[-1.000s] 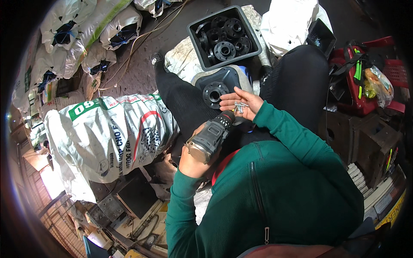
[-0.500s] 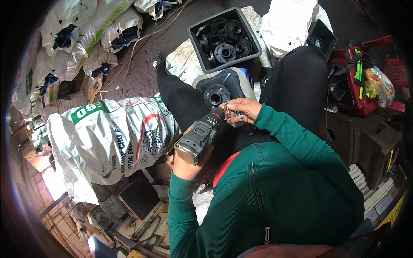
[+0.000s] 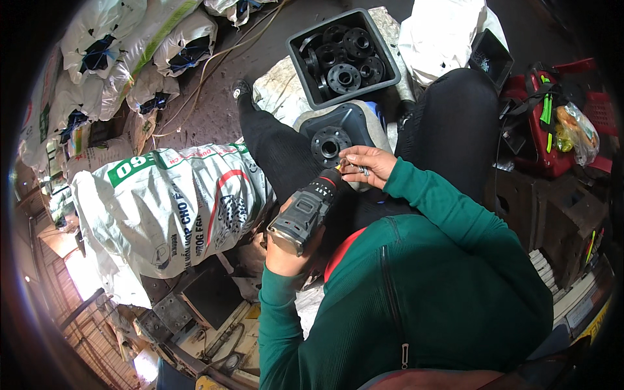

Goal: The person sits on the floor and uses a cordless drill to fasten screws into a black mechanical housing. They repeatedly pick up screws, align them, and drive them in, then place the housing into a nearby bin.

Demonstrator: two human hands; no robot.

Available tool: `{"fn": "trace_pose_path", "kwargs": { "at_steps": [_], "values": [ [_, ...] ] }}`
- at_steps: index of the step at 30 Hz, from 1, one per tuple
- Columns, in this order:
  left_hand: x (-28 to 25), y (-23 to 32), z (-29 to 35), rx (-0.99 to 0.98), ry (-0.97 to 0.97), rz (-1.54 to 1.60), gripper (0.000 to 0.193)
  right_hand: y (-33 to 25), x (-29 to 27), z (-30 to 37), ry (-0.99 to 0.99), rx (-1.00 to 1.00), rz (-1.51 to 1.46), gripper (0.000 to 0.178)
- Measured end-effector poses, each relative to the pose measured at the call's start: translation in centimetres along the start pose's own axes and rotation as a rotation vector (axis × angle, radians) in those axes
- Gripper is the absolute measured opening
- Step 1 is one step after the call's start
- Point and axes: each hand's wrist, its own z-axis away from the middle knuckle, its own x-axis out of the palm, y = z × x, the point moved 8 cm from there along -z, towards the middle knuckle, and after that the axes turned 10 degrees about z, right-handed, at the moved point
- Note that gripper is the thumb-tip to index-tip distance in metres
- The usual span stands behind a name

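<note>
My left hand point(image 3: 283, 257) is wrapped around a grey and black cordless drill point(image 3: 300, 214), whose nose points up and right. At the drill's tip, my right hand point(image 3: 376, 162) pinches a few small silver screws point(image 3: 364, 171), their ends sticking out between the fingers. Just beyond the fingertips is a round black flange point(image 3: 329, 145) with a raised hub and bolt holes. It rests on a dark, square-rimmed plastic piece point(image 3: 356, 122) between my legs. How the drill's bit meets the screws is too small to make out.
Beyond the plastic piece, a grey bin point(image 3: 390, 83) holds several black flanges. A small black bin point(image 3: 489, 60) with small metal pieces stands at the far right, near a red plastic chair point(image 3: 560, 146). A large white printed sack point(image 3: 172, 211) lies left; more sacks point(image 3: 114, 55) are stacked behind.
My left hand and the drill have shifted slightly right. The right hand's fingers have closed more tightly over the screws beside the drill's tip.
</note>
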Motion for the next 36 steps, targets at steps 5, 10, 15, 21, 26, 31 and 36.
{"fn": "trace_pose_path", "kwargs": {
  "at_steps": [5, 10, 15, 21, 26, 31, 36],
  "values": [
    [-0.3, 0.2, 0.0, -0.008, 0.016, 0.054, 0.051, -0.1, -0.5, -0.1, 0.056, -0.010, -0.104, 0.017],
    [-0.2, 0.3, -0.3, 0.017, 0.003, 0.031, 0.050, 0.3, -0.2, -0.2, 0.036, 0.029, -0.194, 0.018],
    [-0.1, 0.6, -0.6, 0.055, 0.003, 0.015, 0.048, 0.7, -0.1, -0.3, 0.032, 0.035, -0.210, 0.021],
    [-0.3, 1.2, -1.0, -0.058, 0.005, 0.023, 0.055, 1.5, -0.4, -0.2, 0.099, 0.147, -0.216, 0.023],
    [-0.5, 1.2, -1.1, -0.135, 0.013, 0.133, 0.055, 1.7, -0.8, -0.4, 0.112, 0.106, -0.124, 0.027],
    [-0.6, 0.2, -2.4, -0.076, -0.003, 0.092, 0.043, 2.8, -4.9, -0.3, 0.357, 0.104, 0.163, 0.026],
    [0.2, -1.7, -3.2, -0.209, -0.042, 0.079, 0.044, 2.1, -7.6, -1.5, 0.499, -0.018, 0.321, 0.027]
  ]
}}
